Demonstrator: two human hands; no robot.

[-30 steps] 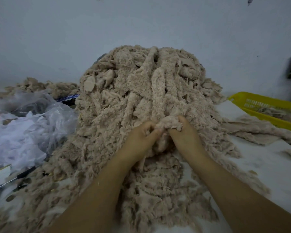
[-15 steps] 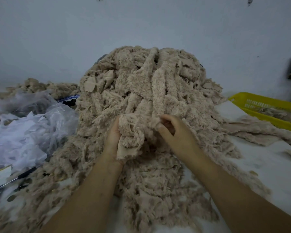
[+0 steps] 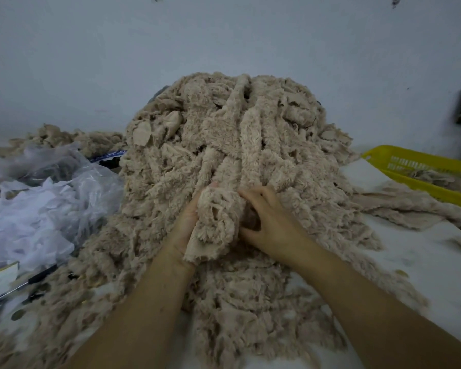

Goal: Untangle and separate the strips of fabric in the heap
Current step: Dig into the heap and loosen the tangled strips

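I count one heap (image 3: 240, 139), one yellow basket (image 3: 383, 157), and my left hand (image 3: 183, 227) and right hand (image 3: 274, 225), fingers (image 3: 253, 194) gripping one bunched strip (image 3: 216, 222).

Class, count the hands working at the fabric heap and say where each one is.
2. The left hand holds a bunched strip at the front of the heap; the right hand curls round that strip's other side. No others show.

Head view, forward-down, close to heap (image 3: 224, 145)
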